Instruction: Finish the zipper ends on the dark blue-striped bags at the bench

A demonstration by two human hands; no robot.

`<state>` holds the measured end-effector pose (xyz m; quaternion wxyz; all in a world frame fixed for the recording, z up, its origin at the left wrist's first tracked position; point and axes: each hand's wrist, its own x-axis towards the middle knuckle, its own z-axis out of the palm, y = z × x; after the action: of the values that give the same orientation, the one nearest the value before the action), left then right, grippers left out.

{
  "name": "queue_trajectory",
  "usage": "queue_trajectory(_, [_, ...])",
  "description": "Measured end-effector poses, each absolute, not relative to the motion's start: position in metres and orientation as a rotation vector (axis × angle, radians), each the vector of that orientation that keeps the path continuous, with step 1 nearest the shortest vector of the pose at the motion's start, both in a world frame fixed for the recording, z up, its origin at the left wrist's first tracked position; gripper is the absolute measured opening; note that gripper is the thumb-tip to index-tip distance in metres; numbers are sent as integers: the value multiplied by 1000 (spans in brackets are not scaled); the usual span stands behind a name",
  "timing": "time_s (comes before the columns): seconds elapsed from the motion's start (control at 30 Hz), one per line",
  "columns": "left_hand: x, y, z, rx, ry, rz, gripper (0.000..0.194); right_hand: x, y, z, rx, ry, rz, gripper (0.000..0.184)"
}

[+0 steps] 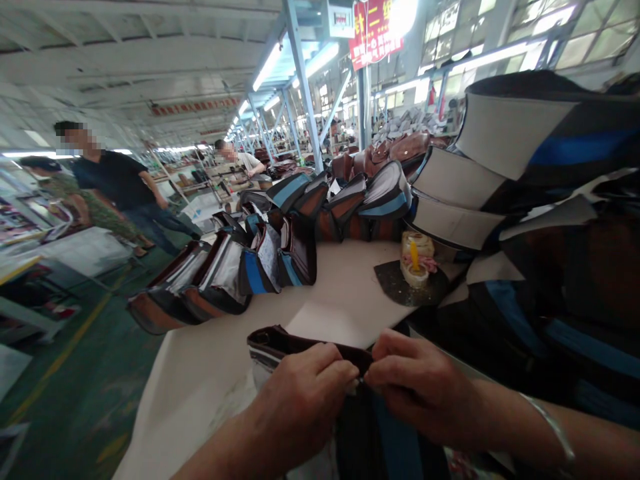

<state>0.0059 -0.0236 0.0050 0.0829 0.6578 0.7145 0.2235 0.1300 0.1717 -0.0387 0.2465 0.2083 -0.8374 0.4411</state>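
Observation:
A dark bag piece (pixel 395 433) with a blue stripe hangs over the near edge of the table, its brown-lined rim uppermost. My left hand (pixel 305 393) pinches that rim from the left, thumb and fingers pressed together. Close beside it, my right hand (pixel 420 380) grips the same rim, fingers curled, a bangle on the wrist. Only a small gap separates the two sets of fingertips. The bag's lower part runs out of view, and what lies under my fingers is hidden.
Several striped bags (pixel 260 260) stand along the table's far left edge (pixel 240 313). A glue pot with a yellow-handled tool (pixel 415 257) sits on a dark pad (pixel 385 280). Large bag pieces (pixel 460 213) are piled at right. A person in dark clothes (pixel 117 177) is in the aisle.

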Motion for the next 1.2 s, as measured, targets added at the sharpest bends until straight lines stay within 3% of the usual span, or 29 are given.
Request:
queue_trajectory(0.17, [1, -17, 24, 1509, 1917, 780, 36, 137, 177, -35, 717, -2493, 621, 20])
queue_trajectory(0.3, [0, -6, 23, 1389, 1820, 705, 34, 139, 175, -38, 715, -2541, 472, 23])
queue_trajectory(0.4, [3, -5, 22, 1393, 1781, 717, 32, 143, 175, -35, 741, -2482, 663, 24])
queue_trajectory(0.53, [11, -11, 27, 1511, 1810, 777, 30, 146, 184, -18, 527, -2395, 1470, 23])
queue_trajectory(0.6, [15, -14, 29, 1571, 1830, 792, 31, 141, 190, -9, 384, -2440, 1679, 24])
queue_trajectory(0.77, [23, -16, 32, 1610, 1926, 799, 25, 125, 198, 12, 595, -2695, 1588, 6])
queue_trajectory(0.83, [23, -15, 37, 1620, 1950, 835, 20, 123, 192, 21, 670, -2716, 1519, 9])
queue_trajectory(1.0, [14, -18, 54, 1548, 1940, 1021, 18, 125, 164, 47, 579, -2604, 888, 11])
queue_trajectory(1.07, [8, -25, 50, 1515, 1866, 1094, 16, 120, 162, 54, 630, -2607, 995, 12])
queue_trajectory(1.13, [2, -36, 38, 1434, 1793, 1180, 16, 112, 169, 53, 739, -2631, 1332, 11])
queue_trajectory(1.2, [-5, -48, 21, 1287, 1721, 1331, 18, 102, 181, 46, 807, -2649, 1604, 24])
